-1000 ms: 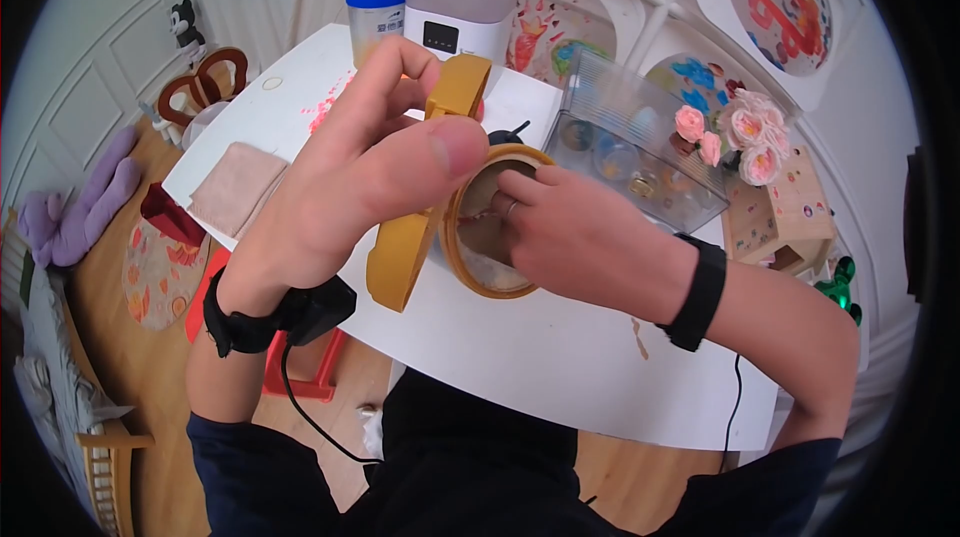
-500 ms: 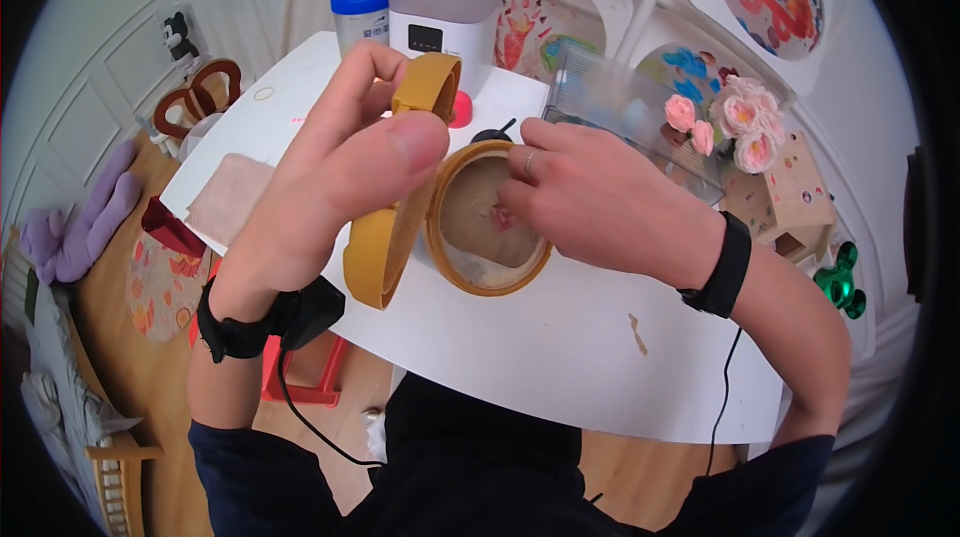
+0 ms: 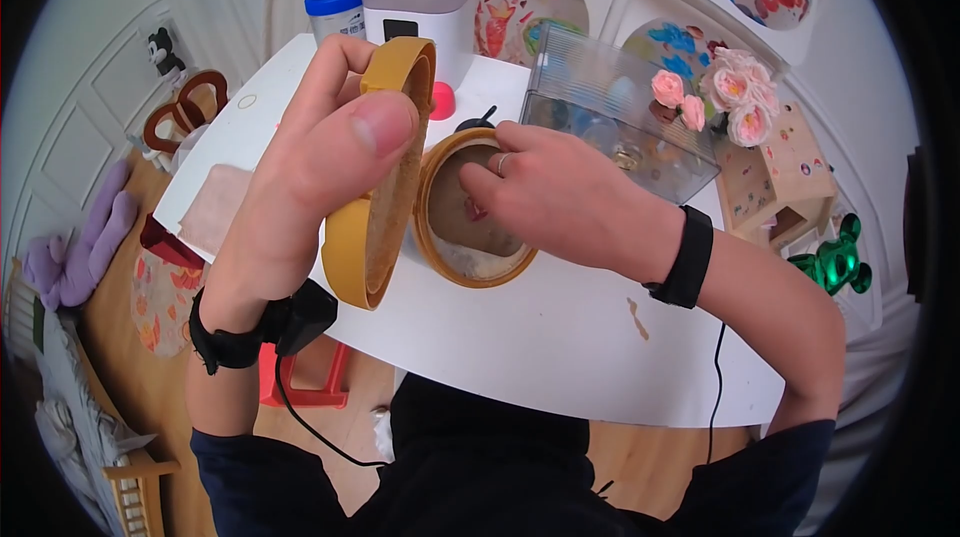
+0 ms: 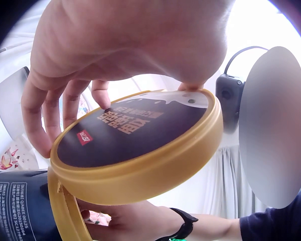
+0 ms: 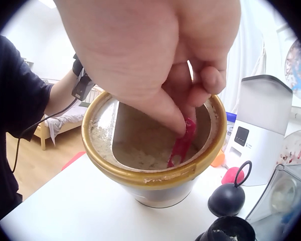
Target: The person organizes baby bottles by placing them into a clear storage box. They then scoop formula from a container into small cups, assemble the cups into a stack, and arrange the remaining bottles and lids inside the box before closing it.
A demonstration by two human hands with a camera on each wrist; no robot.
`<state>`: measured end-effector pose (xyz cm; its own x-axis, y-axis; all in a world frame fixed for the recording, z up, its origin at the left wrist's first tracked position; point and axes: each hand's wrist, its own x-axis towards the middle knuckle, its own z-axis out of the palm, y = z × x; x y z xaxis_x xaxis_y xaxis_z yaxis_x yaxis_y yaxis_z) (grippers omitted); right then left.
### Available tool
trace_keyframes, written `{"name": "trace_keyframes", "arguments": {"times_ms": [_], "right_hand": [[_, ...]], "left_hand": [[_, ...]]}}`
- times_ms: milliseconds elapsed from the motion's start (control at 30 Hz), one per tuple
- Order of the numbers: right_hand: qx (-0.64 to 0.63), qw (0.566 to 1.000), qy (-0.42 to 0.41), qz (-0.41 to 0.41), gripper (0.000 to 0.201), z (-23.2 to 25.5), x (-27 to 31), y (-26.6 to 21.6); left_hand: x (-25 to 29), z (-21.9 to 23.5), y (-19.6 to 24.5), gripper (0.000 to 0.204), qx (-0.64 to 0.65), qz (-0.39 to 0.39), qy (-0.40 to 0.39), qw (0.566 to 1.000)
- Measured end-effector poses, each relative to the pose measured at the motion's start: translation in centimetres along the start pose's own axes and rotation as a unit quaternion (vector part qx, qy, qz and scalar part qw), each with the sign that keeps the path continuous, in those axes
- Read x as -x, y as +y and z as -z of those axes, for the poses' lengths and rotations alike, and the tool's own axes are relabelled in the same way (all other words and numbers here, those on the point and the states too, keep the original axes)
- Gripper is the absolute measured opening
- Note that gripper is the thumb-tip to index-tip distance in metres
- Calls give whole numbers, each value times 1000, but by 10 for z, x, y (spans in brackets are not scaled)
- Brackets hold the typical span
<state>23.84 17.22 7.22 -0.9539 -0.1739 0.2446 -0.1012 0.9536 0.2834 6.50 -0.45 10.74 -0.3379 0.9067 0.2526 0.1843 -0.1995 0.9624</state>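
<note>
In the head view my left hand (image 3: 300, 152) grips the round yellow lid (image 3: 347, 257) of a can, tilted up beside its mouth. Fingertips and thumb sit at opposite edges of the lid's dark printed top, as the left wrist view shows. A yellow strip at its edge meets the can's rim. The can (image 5: 160, 197) stands upright on the white table, pale powder (image 5: 140, 143) inside. Over its mouth, my right hand (image 3: 560, 187) pinches a pink scoop (image 5: 181, 148) by its flat, holed handle between thumb and finger. The scoop's lower end is hidden.
A white machine (image 3: 425, 47) and a blue-capped jar (image 3: 335, 12) stand behind. Right of the can are a clear lidded box (image 3: 620, 117), pink flowers (image 3: 740, 92) and a wooden house (image 3: 775, 192). A black domed piece (image 5: 227, 200) and a black cup (image 5: 236, 228) sit close by.
My right fingers have risen from deeper in the can, and the pink scoop has come into sight in their pinch. The lid has turned to show more of its inner side.
</note>
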Motion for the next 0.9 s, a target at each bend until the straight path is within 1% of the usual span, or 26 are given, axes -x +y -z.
{"name": "trace_keyframes", "arguments": {"times_ms": [133, 233, 333, 433, 467, 533, 567, 667, 700, 767, 867, 900], "right_hand": [[-29, 999, -17, 4, 13, 8, 4, 0], [-53, 998, 16, 9, 14, 16, 15, 3], [-54, 997, 49, -33, 18, 37, 35, 7], [-77, 988, 105, -85, 21, 49, 65, 7], [-90, 985, 106, -106, 25, 49, 76, 8], [-95, 978, 105, -156, 25, 43, 101, 10], [-97, 973, 106, -182, 25, 37, 113, 11], [-163, 924, 119, -324, 27, 16, 140, 14], [-177, 915, 102, -347, 27, 13, 150, 15], [-203, 894, 69, -394, 28, 9, 167, 15], [-256, 826, 16, -503, 32, 23, 180, 0], [-244, 822, 32, -513, 33, 19, 189, 0]], "left_hand": [[0, 0, 0, 91, -13, 2, -9, 1000], [0, 3, -1, 89, -28, 2, -5, 1000], [-1, 6, -6, 85, -24, -19, -1, 1000], [-3, 7, -11, 83, 5, -27, -5, 1000], [-3, 7, -12, 83, 9, -28, -6, 1000], [-2, 7, -11, 82, 7, -31, -7, 999], [-1, 5, -9, 79, 17, -31, -5, 999], [-2, -2, -5, 67, 63, -29, 0, 998], [-3, -4, -4, 64, 73, -30, -1, 997], [-6, 1, -5, 65, 63, -40, -12, 997], [-6, 7, -5, 69, 53, -45, -27, 997], [-5, 8, -4, 71, 47, -44, -27, 998]]}}
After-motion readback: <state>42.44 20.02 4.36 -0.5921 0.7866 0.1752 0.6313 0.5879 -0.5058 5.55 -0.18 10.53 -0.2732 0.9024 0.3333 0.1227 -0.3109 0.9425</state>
